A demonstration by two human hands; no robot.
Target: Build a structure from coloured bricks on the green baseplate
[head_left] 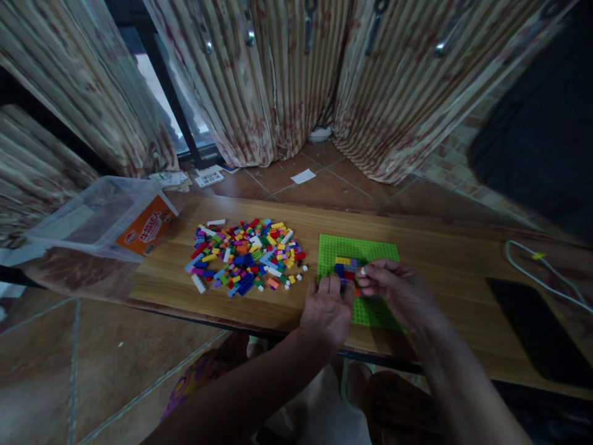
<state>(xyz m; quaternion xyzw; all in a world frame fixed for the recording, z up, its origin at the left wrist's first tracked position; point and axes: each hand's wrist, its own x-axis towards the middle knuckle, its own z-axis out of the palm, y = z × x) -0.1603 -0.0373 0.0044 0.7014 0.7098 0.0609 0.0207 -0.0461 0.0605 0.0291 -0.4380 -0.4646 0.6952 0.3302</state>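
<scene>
A green studded baseplate (pixel 380 252) lies on the wooden table, partly covered by my hands. On it sits a small build of toy bricks (pixel 343 269) in yellow, blue, red and purple. My left hand (pixel 325 310) rests at the near left side of the build, fingers spread and touching the plate or the bricks; its fingertips are partly hidden. My right hand (pixel 393 287) is at the right side of the build, thumb and forefinger pinching a small white brick (pixel 363 271). Whether that brick touches the build I cannot tell.
A loose heap of coloured bricks (pixel 245 256) spreads over the table (pixel 278 312) to the left. Beyond it stands a clear plastic bin (pixel 88 232) with an orange label. At the right lie a dark flat object (pixel 537 327) and a white cable (pixel 546 278). Curtains (pixel 259 80) hang behind.
</scene>
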